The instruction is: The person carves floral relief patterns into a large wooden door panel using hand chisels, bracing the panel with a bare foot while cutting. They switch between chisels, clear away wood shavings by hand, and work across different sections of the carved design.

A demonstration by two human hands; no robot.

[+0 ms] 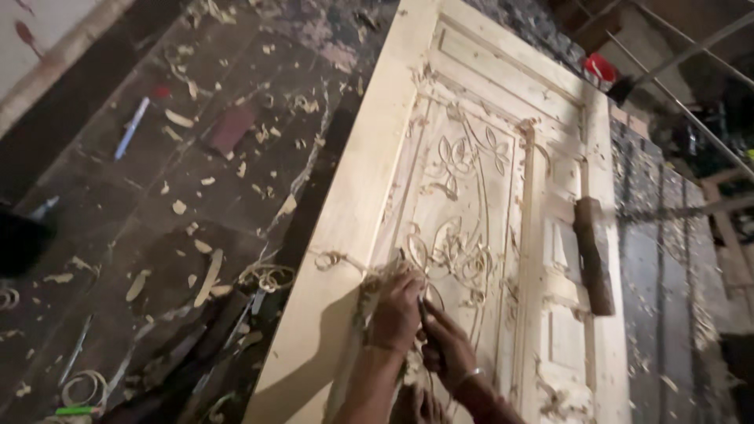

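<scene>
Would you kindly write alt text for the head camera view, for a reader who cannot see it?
Two hands, left hand and right hand, grip a thin carving tool against a floral panel in a pale wooden door lying flat. A dark wooden mallet rests on the door; wood shavings litter the dark floor.

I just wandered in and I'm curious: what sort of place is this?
Most likely a woodcarving workshop. A pale wooden door with a carved leaf pattern lies flat, wood shavings litter the dark floor, and a wooden mallet rests on the door.
</scene>
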